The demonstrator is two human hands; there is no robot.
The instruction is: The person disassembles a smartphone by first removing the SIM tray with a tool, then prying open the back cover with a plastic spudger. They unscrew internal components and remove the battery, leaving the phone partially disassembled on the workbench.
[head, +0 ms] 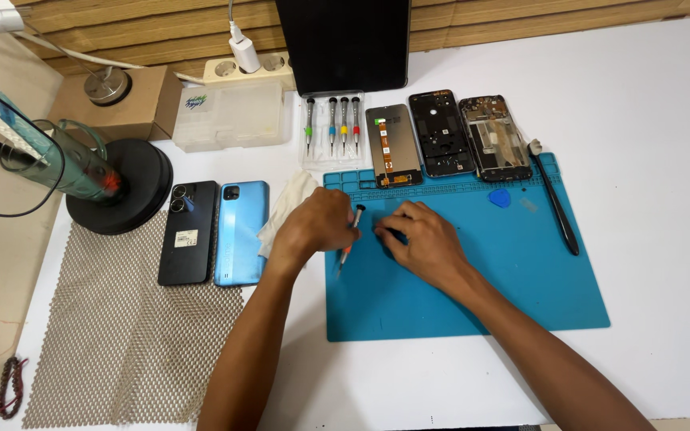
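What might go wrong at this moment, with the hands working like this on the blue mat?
1. The right hand hides the small dark part it presses, so the screwdriver in the left hand may slip.
2. The three opened phone parts lie along the blue mat edge; a forearm might push them.

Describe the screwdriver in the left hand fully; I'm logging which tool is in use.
The screwdriver is a slim precision type with a black cap at its top end and an orange-red band lower on the shaft. It stands tilted, cap up and tip down on the blue work mat. The left hand grips its middle, hiding part of the shaft. The right hand lies beside it, apart.
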